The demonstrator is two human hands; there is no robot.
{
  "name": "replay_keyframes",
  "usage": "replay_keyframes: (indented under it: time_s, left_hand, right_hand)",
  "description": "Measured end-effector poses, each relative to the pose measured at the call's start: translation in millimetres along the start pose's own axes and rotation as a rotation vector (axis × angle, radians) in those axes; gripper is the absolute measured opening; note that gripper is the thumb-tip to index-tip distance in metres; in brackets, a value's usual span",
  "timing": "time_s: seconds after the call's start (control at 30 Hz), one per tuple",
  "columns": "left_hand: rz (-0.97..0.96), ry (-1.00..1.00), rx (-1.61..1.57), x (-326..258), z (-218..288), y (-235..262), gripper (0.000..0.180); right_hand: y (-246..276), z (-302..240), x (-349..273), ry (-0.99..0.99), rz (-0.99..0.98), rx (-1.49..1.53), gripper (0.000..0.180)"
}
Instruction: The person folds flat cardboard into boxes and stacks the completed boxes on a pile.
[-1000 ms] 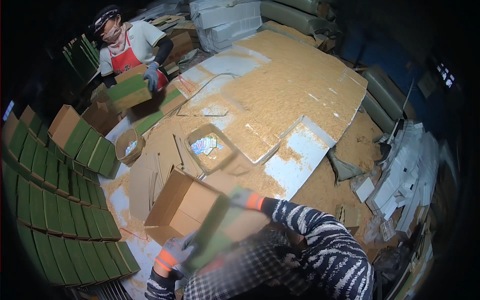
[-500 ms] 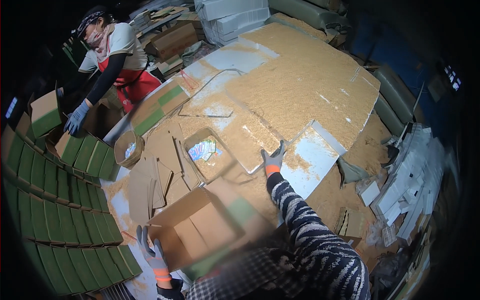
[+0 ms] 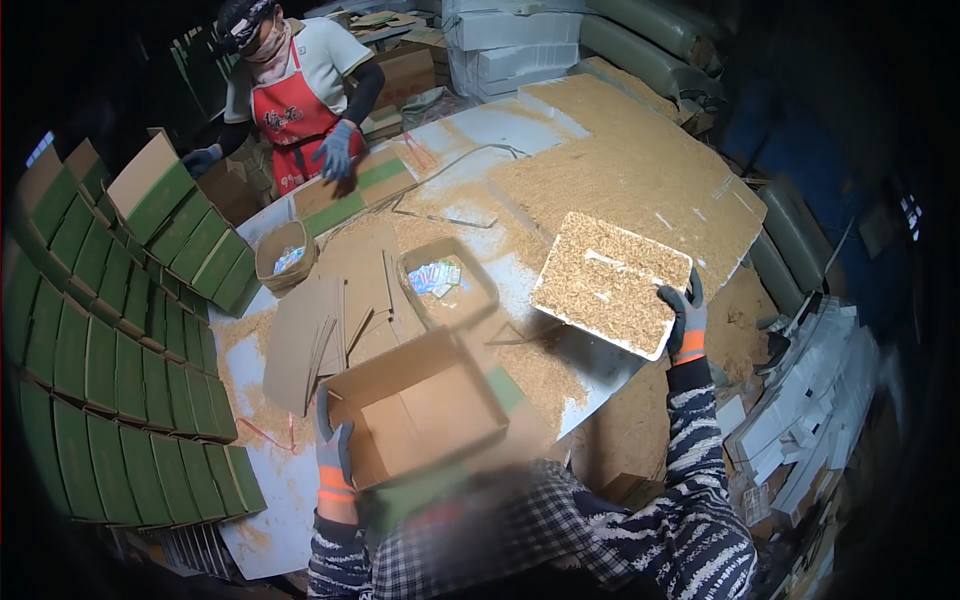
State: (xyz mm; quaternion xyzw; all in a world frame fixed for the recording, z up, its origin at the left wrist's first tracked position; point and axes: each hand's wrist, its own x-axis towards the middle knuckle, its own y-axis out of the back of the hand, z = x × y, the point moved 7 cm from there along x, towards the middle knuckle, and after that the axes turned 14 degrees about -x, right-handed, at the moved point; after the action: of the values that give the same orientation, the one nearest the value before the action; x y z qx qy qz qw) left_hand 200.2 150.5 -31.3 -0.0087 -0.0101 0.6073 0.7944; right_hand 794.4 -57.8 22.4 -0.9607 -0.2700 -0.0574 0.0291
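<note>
My right hand (image 3: pixel 687 322) grips the right edge of a white foam tray (image 3: pixel 665 340), which is raised above the table and covered with tan, sawdust-like bits. Close in front of me stands an open cardboard box (image 3: pixel 475 437) with bare inner walls. At its left wall is my left hand (image 3: pixel 336 455), fingers along the outside and thumb by the rim. Beyond the box sits a tan bin (image 3: pixel 487 283) holding small colourful packets (image 3: pixel 436 278). A round basket (image 3: pixel 267 250) farther left holds more packets. Flat cardboard pieces (image 3: pixel 305 330) lie left of the bin.
Green-and-brown boxes (image 3: pixel 95 365) are stacked in rows along the left. Across the table a co-worker in a red apron (image 3: pixel 297 115) stands beside them. Tan bits cover the far tabletop (image 3: pixel 630 150). White foam pieces (image 3: pixel 810 390) are heaped at the right.
My right hand has moved right and lifted the foam tray off the table. My left hand has shifted up along the box wall. The co-worker has turned and drawn a hand back from the boxes.
</note>
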Motion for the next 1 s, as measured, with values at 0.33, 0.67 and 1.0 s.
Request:
replay_keyframes:
  time_s: [0.33,0.67,1.0]
  left_hand:
    - [0.045,-0.019,-0.294,6.6,-21.9,-51.3,0.064]
    - [0.354,-0.121,-0.357,77.1,-120.8,88.8,0.068]
    - [0.358,0.271,1.143,143.1,-188.9,158.1,0.078]
  right_hand:
    - [-215.8,-116.3,-77.2,-0.016,-0.781,-0.304,0.074]
    - [-287.5,39.1,-132.8,0.126,-0.781,-0.524,0.085]
    - [-312.8,49.9,-182.2,0.819,-1.165,-1.674,0.029]
